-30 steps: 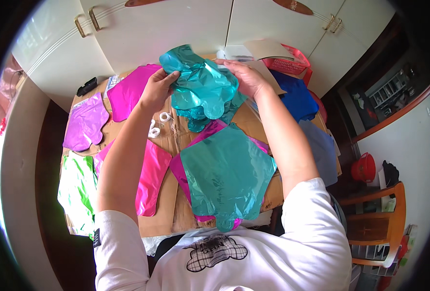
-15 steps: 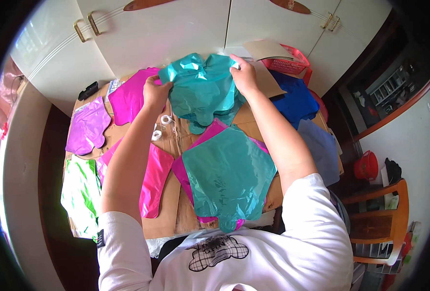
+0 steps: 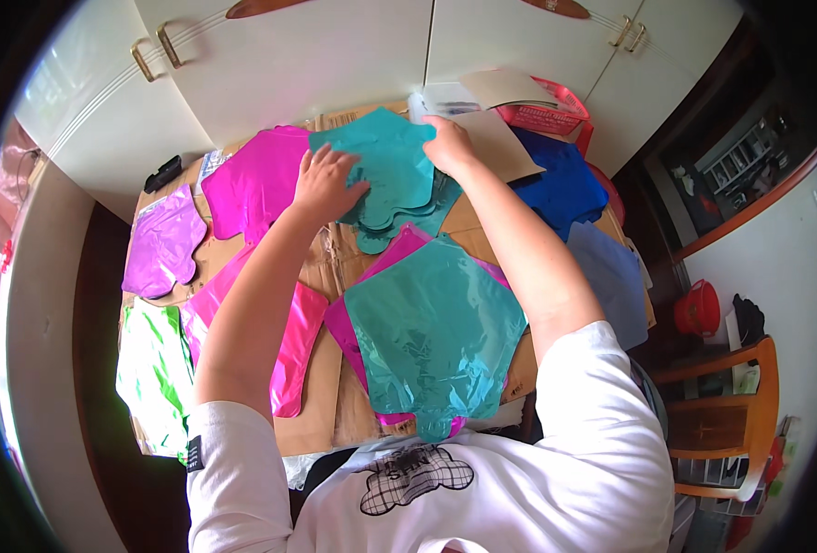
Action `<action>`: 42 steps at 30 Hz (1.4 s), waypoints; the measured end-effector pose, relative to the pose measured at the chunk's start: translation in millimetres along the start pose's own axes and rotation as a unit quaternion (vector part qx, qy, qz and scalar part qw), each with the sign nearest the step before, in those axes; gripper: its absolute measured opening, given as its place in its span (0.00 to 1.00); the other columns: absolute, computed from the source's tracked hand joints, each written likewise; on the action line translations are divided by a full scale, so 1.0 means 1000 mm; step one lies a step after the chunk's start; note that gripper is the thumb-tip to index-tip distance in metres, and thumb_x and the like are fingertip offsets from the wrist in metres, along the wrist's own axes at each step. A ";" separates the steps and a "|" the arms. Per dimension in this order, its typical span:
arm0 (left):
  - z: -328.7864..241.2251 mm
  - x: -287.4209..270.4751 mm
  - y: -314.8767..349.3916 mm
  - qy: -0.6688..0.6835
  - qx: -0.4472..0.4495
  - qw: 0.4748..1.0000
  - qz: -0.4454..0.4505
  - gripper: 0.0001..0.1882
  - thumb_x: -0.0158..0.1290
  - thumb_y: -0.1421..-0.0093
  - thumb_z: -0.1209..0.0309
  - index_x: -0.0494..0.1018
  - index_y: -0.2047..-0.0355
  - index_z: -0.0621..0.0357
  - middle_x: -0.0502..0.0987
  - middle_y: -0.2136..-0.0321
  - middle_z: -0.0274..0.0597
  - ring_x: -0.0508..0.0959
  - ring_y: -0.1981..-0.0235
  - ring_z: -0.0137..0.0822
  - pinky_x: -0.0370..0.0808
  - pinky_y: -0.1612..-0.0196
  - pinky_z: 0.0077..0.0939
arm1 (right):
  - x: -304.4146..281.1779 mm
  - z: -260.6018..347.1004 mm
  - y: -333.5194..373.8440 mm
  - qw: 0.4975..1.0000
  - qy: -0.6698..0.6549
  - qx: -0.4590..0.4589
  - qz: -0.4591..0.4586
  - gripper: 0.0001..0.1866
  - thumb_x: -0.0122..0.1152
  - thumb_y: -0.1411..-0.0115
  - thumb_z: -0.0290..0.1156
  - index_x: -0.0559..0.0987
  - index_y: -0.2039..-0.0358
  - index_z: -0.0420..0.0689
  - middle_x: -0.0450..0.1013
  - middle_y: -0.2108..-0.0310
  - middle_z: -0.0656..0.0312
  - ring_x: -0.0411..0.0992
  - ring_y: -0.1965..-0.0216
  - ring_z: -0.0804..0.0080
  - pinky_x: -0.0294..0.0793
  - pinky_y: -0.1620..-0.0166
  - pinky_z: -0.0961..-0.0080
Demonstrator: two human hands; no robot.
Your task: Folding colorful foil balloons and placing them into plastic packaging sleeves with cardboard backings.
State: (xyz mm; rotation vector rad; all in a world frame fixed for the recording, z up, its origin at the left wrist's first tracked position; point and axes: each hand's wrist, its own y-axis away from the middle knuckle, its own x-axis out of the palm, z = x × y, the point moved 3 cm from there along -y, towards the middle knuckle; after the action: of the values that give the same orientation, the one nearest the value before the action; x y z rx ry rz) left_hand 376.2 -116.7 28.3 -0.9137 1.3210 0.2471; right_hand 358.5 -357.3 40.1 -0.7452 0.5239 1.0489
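A flat, uninflated teal foil balloon (image 3: 390, 157) lies over a stack of similar teal ones at the far middle of the table. My right hand (image 3: 449, 147) pinches its right corner. Fingers spread, my left hand (image 3: 327, 182) rests on its left part and covers some of it. Nearer to me is another teal foil balloon (image 3: 432, 332), star-like with a rounded tab, on top of a magenta one (image 3: 339, 336) whose edges stick out. Left of my left hand lies a magenta foil balloon (image 3: 252, 184).
Cardboard (image 3: 321, 396) covers the table. A purple foil balloon (image 3: 162, 240), green foil (image 3: 155, 378) and pink foil (image 3: 300, 341) lie at left. Blue foil (image 3: 561, 184), a brown card (image 3: 491, 143) and a red basket (image 3: 556, 115) are at far right. A wooden chair (image 3: 754, 405) stands right.
The teal foil balloon has gone from raised and creased to lying flat on the stack. My left hand has released its left corner and spread over it; the right still pinches its corner.
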 end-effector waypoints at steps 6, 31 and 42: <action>-0.004 0.002 0.001 0.091 -0.045 0.993 0.052 0.22 0.56 0.43 0.54 0.76 0.53 0.52 0.74 0.51 0.44 0.71 0.47 0.48 0.60 0.39 0.44 | -0.014 -0.005 0.014 0.997 0.080 -0.001 -0.018 0.21 0.55 0.47 0.27 0.76 0.51 0.43 0.72 0.49 0.49 0.70 0.47 0.53 0.70 0.45 0.63; -0.304 0.072 -0.106 0.257 0.031 0.965 0.041 0.14 0.61 0.48 0.60 0.78 0.63 0.51 0.76 0.59 0.49 0.76 0.56 0.51 0.73 0.50 0.40 | -0.199 -0.169 0.099 0.979 -0.053 0.194 0.045 0.09 0.62 0.45 0.28 0.83 0.65 0.38 0.79 0.71 0.60 0.73 0.70 0.75 0.72 0.64 0.76; -0.288 0.087 -0.121 0.367 -0.062 0.924 0.088 0.13 0.56 0.45 0.60 0.82 0.65 0.51 0.81 0.64 0.47 0.80 0.61 0.49 0.76 0.54 0.38 | -0.235 -0.141 0.135 0.991 0.137 0.008 -0.003 0.09 0.59 0.43 0.34 0.84 0.67 0.46 0.80 0.67 0.56 0.78 0.63 0.59 0.75 0.57 0.67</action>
State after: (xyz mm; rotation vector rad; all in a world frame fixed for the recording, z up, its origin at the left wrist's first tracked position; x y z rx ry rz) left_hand 269.2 -422.8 11.0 -1.0417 2.1079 0.1247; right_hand 132.9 -560.3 73.8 -0.8814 0.7641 0.9411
